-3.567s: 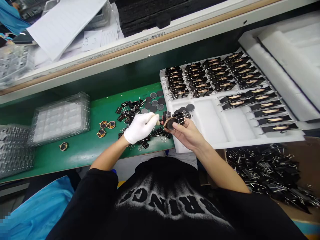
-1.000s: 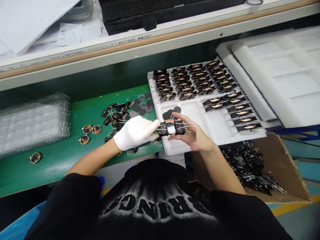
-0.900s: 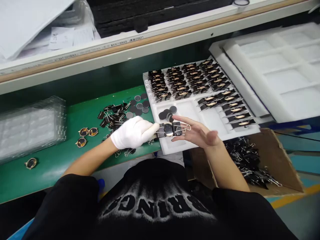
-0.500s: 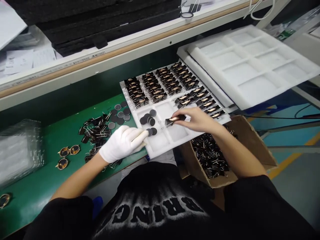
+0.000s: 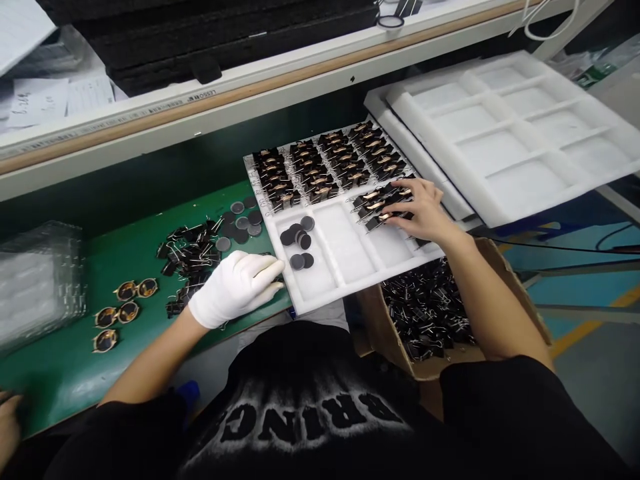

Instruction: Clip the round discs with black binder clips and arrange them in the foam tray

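Note:
My right hand (image 5: 420,213) is bare, with thumb and fingers closed around a binder-clipped piece (image 5: 384,217). That piece shows black clips on a tan edge, and it is down among similar clipped pieces at the right of the white tray (image 5: 340,291). In a white glove, my left hand (image 5: 240,287) rests by the tray's left edge with its fingers curled together; whatever they hold is hidden. Just beyond it, in a left compartment, lie several dark round discs (image 5: 289,237). Rows of clipped pieces (image 5: 313,172) fill the tray's far side.
Loose binder clips (image 5: 193,250) and more discs (image 5: 241,223) lie on the green table (image 5: 145,380). Gold-rimmed round pieces (image 5: 106,317) sit farther left, near clear plastic trays (image 5: 43,287). A clip-filled carton (image 5: 515,293), stacked white trays (image 5: 520,133) and another person's hand (image 5: 7,427) are around me.
My right hand has carried the clipped piece rightward and away from me to the others. My left hand has drawn back slightly from the discs. More gold-rimmed pieces and another person's hand appear left.

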A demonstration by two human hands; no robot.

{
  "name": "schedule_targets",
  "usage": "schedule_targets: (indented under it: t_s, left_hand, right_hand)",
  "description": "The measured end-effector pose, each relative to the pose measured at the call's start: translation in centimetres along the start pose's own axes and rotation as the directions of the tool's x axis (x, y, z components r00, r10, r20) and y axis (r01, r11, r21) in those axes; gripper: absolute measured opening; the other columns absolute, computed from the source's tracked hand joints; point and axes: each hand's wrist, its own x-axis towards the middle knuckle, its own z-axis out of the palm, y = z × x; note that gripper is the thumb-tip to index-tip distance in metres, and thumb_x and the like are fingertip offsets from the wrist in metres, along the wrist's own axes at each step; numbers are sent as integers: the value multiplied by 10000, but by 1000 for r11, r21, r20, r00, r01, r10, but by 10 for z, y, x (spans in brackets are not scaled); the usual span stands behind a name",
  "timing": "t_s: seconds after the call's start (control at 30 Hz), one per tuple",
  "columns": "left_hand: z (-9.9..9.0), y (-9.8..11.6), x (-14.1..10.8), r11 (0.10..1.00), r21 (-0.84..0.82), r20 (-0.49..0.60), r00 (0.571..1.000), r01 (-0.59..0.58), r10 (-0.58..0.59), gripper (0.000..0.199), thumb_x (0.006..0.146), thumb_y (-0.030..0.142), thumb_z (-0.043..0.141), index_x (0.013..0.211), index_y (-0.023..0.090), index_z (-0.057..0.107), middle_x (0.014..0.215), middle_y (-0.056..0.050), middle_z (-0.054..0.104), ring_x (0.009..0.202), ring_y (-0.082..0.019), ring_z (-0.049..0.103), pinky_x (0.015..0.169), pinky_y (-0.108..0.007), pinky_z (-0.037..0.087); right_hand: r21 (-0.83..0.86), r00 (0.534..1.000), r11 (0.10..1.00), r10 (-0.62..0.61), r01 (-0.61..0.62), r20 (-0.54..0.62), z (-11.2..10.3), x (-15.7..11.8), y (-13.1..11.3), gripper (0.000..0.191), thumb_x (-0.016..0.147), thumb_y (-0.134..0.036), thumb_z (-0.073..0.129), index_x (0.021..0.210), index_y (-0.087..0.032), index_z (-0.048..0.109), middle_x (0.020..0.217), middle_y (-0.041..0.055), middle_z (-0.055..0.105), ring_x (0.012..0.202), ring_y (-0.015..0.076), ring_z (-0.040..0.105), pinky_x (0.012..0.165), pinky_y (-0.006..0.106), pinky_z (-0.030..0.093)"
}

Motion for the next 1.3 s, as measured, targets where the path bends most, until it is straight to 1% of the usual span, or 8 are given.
schedule_targets:
  t_s: [0.37, 0.57, 0.67, 0.8, 0.93, 1.0, 1.2, 1.3]
  left_hand:
    - [1, 4, -20, 998, -28, 53, 997, 61, -60, 239, 1038, 277, 534, 1234, 173, 621, 1100, -111, 769, 866, -237, 737, 705, -381, 488]
    - [-11, -14, -65, 944, -39, -110, 937, 328, -330, 308, 990, 265, 592, 1291, 204, 608, 1166, -121, 757, 1000, -281, 739, 833, -414, 565]
    - [-7, -21, -106, 798, 9, -291, 765, 603, -574, 412, 987, 285, 589, 1392, 216, 569, 1289, -149, 706, 1209, -311, 686, 1011, -473, 561]
    - [11, -24, -175, 460, -72, -558, 347, 885, -754, 483, 1060, 303, 389, 1508, 151, 487, 1480, -232, 548, 1438, -309, 526, 1162, -535, 480]
    - [26, -25, -254, 130, -193, -606, -14, 973, -795, 543, 1091, 370, 224, 1441, 74, 514, 1474, -245, 521, 1449, -297, 496, 1243, -538, 383]
    - [28, -24, -286, 49, -179, -533, -55, 983, -844, 541, 1086, 404, 250, 1406, 68, 527, 1473, -226, 523, 1446, -292, 483, 1264, -511, 351]
    - [36, -15, -302, 49, -81, -275, 25, 996, -961, 640, 914, 438, 675, 1440, 123, 490, 1652, -155, 348, 1567, -354, 208, 1304, -552, 187]
    - [39, -7, -291, -35, -166, -331, -89, 985, -939, 585, 926, 452, 655, 1394, 136, 501, 1592, -175, 375, 1504, -329, 288, 1275, -507, 224]
  right_hand:
    - [-53, 998, 996, -66, 66, 10, -5, 2, 0, 210, 912, -409, 761, 1044, -258, 822, 1531, 137, 542, 1439, 434, 425, 1074, 644, 374]
    - [75, 913, 997, 17, 15, -409, -29, -17, -65, 186, 986, -340, 657, 1081, -212, 752, 1242, 173, 713, 1223, 321, 660, 1081, 494, 490]
    - [163, 955, 970, -132, 180, -265, -2, -28, -126, 206, 985, -274, 647, 1177, -245, 714, 1139, 128, 735, 1093, 302, 704, 978, 468, 556]
    - [141, 958, 949, -287, 280, 27, 52, -39, -177, 356, 1010, -370, 594, 1349, -270, 638, 1272, 167, 704, 1097, 371, 683, 843, 502, 542]
    - [44, 972, 971, -235, 235, -15, 81, -31, -186, 362, 1066, -497, 443, 1228, -237, 634, 1114, 162, 748, 966, 357, 707, 843, 516, 450]
    - [-7, 975, 976, -216, 216, -60, 84, -24, -186, 496, 1068, -609, 355, 1173, -205, 623, 1028, 145, 755, 877, 332, 715, 856, 510, 422]
    - [28, 976, 976, -217, 217, -7, 90, -15, -191, 527, 1067, -609, 290, 1255, -241, 618, 1122, 160, 734, 934, 357, 720, 814, 495, 410]
    - [68, 973, 971, -227, 228, -29, 88, -20, -192, 422, 1069, -535, 374, 1350, -290, 572, 1129, 138, 732, 974, 382, 731, 831, 521, 438]
